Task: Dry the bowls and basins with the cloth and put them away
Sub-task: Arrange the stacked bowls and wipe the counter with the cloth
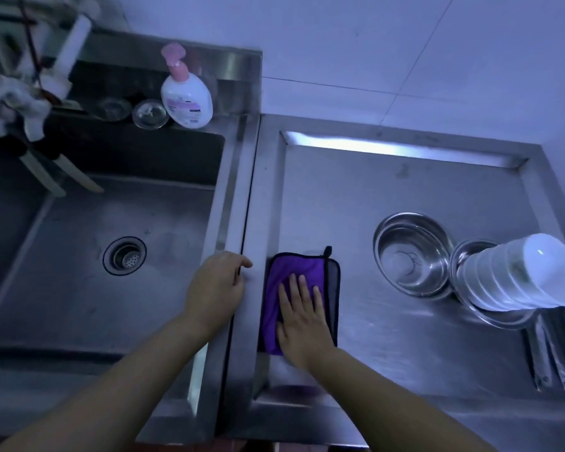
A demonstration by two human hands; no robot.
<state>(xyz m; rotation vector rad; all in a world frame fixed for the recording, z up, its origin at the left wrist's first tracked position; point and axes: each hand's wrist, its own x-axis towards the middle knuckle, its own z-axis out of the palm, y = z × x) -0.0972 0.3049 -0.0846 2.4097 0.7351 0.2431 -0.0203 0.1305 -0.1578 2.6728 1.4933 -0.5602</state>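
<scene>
A purple cloth (286, 272) with black trim lies flat at the left of the steel worktop (405, 337). My right hand (302, 316) rests palm down on it, fingers spread. My left hand (217, 283) sits on the rim between sink and worktop, fingers loosely curled, holding nothing. To the right stands a steel basin (411, 252). Beside it a stack of several white bowls (522, 275) leans inside a second steel basin (470, 256).
A deep steel sink (95, 256) with a drain fills the left side. On its back ledge stand a pink pump soap bottle (185, 93), two small glass dishes (150, 113) and a tap wrapped in a rag (13, 102). Two metal handles (550, 353) lie below the bowls.
</scene>
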